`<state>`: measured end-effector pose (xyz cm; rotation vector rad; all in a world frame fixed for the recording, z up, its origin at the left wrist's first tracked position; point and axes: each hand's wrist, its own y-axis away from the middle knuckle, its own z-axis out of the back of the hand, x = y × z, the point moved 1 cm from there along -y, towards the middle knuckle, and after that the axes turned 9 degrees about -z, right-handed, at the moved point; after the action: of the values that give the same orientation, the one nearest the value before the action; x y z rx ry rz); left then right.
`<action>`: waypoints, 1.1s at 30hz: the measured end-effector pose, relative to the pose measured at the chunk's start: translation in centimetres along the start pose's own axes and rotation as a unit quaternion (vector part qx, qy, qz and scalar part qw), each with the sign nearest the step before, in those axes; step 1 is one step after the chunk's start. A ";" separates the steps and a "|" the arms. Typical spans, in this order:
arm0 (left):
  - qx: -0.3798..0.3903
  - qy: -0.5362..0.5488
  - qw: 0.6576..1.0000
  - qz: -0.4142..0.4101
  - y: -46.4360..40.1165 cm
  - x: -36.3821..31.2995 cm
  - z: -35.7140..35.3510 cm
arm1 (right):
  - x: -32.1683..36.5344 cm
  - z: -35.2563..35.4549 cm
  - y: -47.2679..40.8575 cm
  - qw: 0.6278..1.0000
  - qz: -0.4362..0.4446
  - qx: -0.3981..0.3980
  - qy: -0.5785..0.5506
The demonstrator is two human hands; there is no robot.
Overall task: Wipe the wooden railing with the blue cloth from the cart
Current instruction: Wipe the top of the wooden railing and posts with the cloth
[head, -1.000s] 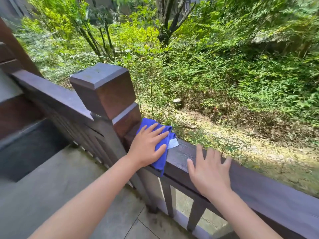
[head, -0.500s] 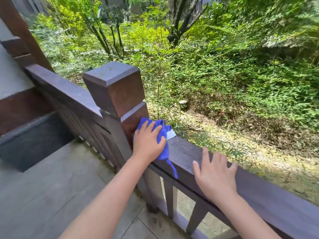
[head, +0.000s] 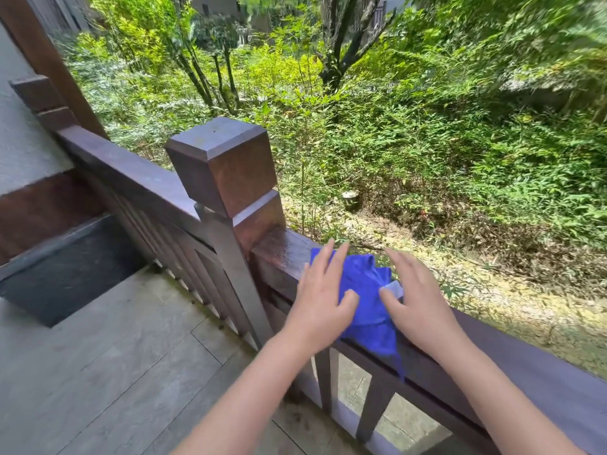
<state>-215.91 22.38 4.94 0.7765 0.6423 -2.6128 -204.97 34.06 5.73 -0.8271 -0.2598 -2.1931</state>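
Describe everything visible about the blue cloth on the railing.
The blue cloth is a bright, soft-looking fabric, crumpled into folds, with a small pale tag on its right side. It lies on the top of the dark wooden railing, just right of the square post, with one corner hanging down over the near side. The left hand lies flat on its left part; the right hand touches its right edge, at the tag.

An outdoor veranda beside a garden; dark wooden railing [head: 525,382] with a square newel post [head: 226,165]; grey tiled floor [head: 98,372]; dense green shrubs [head: 427,142] beyond.
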 end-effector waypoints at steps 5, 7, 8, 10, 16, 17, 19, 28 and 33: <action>0.141 -0.116 0.983 -0.034 -0.2 2.9 1.9 | 1.4 -0.6 -0.8 0.973 0.144 0.109 0.144; 0.174 -0.139 0.974 -0.037 -0.6 3.4 2.2 | 1.7 -1.1 -1.2 0.966 0.127 0.148 0.169; 0.185 -0.148 0.970 -0.045 -0.7 3.5 2.4 | 1.6 -1.2 -1.3 0.966 0.114 0.160 0.167; 0.193 -0.169 0.965 -0.061 -0.7 3.5 2.7 | 1.7 -1.1 -1.3 0.968 0.096 0.168 0.162; 0.149 -0.182 0.967 -0.096 1.1 1.6 2.1 | 2.1 -0.9 1.0 0.963 0.118 0.096 0.221; 0.136 -0.181 0.969 -0.101 1.6 1.2 1.9 | 2.0 -1.0 1.7 0.961 0.126 0.075 0.233; 0.110 -0.172 0.973 -0.110 2.5 0.3 1.5 | 1.8 -1.3 2.8 0.958 0.140 0.045 0.246; 0.152 -0.128 0.976 -0.088 3.7 -1.9 4.5 | 3.2 1.5 3.6 0.968 0.144 0.131 0.159; 0.144 -0.100 0.982 -0.074 3.3 -3.3 7.6 | 4.8 3.6 4.0 0.977 0.140 0.137 0.088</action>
<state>-215.12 16.35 11.51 0.5483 0.2776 -2.9141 -202.74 29.95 11.28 -0.4805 -0.3286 -1.8973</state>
